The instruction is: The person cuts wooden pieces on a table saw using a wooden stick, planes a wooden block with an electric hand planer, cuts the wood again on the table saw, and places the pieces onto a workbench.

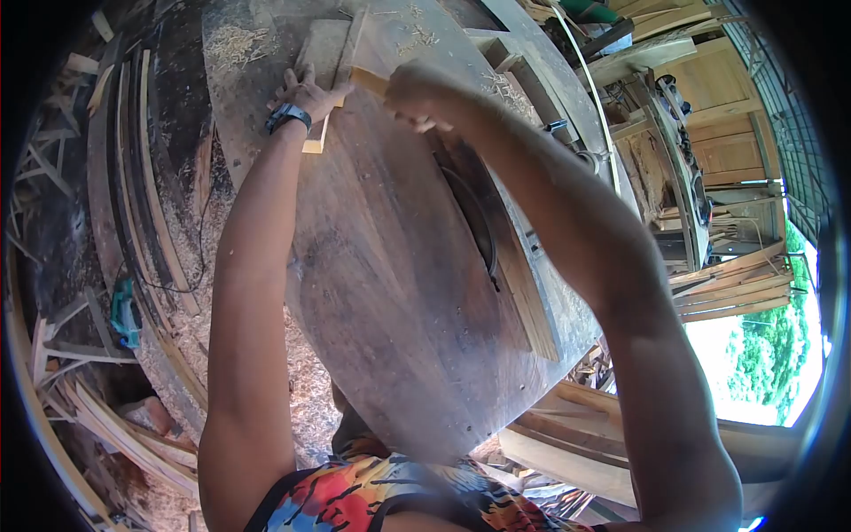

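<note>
My left hand (pixel 304 96), with a dark watch (pixel 288 116) on its wrist, lies over a short wooden piece (pixel 314 142) at the far part of the worn wooden tabletop (pixel 381 248). Its fingers are spread, the thumb pointing right. Just to the right, my right hand (pixel 420 94) is closed around a small pale wood block (pixel 369 82), whose left end shows near the left thumb. Motion blurs this hand a little. Beyond the left hand lie a flat board (pixel 324 44) and a narrow wooden strip (pixel 354 40).
A dark curved saw blade (pixel 474 222) shows in a slot right of centre, beside a long wooden fence (pixel 525 284). Shavings (pixel 238 44) lie at the table's far left. A teal power tool (pixel 125 313) rests on the left; long strips (pixel 151 195) and stacked lumber surround the table.
</note>
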`<state>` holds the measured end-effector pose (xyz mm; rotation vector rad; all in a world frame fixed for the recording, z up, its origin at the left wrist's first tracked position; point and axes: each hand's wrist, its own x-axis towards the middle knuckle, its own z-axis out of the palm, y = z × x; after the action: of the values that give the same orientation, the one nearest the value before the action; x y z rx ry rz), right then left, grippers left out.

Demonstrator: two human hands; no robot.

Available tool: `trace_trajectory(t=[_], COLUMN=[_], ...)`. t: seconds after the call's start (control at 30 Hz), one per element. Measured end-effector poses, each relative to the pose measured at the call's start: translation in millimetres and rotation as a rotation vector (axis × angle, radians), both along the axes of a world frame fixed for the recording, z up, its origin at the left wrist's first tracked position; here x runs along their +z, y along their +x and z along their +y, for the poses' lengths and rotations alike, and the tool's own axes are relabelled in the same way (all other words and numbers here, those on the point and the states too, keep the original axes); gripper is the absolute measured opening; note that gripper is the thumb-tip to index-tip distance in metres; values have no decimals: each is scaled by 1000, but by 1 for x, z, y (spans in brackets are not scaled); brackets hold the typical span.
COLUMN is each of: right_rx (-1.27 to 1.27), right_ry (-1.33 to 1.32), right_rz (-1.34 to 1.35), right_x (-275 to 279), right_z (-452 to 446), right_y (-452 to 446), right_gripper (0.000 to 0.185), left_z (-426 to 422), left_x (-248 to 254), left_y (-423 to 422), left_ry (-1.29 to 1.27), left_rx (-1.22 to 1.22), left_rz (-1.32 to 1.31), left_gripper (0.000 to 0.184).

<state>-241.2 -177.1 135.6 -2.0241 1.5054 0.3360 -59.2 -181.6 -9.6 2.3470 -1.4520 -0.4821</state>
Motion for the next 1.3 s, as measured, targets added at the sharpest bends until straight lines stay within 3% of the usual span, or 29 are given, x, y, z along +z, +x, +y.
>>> trace_trajectory(t=[0.07,0.17,0.33,0.43,0.5,0.63,0.73,0.77,0.83,0.97,1.0,1.17,1.3], right_rx=[259,-6,58,24,47,-118,-335,-292,-221,-267,-292,-358,-364], right_ry=[-137,-163,-163,-147,-97,24,-78,3,165,-98,-108,-31,21], right_rz=[196,-134,-165,-250,-310,-389,-450,-453,-460,-400,-394,-392,-469], right_x=[5,-11,-9,-13,-6,4,-18,-30,-57,-103,-108,-116,-108], right_z=[32,60,122,185,238,368,470,486,510,542,548,556,562], right_y=[9,-1,-28,-67,-107,-199,-260,-273,-285,-256,-253,-251,-258], right_gripper=[32,29,35,44,40,40,39,41,45,61,62,64,55], left_z=[2,9,61,142,206,362,477,510,569,652,667,696,700], left_x=[-8,-11,-26,-16,-14,6,7,7,16,46,42,36,23], left_y=[11,12,-3,-34,-63,-139,-204,-228,-276,-321,-328,-321,-318], left_ry=[-22,-23,-63,-109,-126,-50,-37,-32,12,155,110,6,5], left_rx=[6,44,135,176,198,198,183,178,162,52,44,9,9], left_rz=[-37,-128,-185,-160,-197,-171,-154,-142,-100,150,128,134,142], left_gripper=[108,104,96,95,93,90,91,92,95,103,113,116,117])
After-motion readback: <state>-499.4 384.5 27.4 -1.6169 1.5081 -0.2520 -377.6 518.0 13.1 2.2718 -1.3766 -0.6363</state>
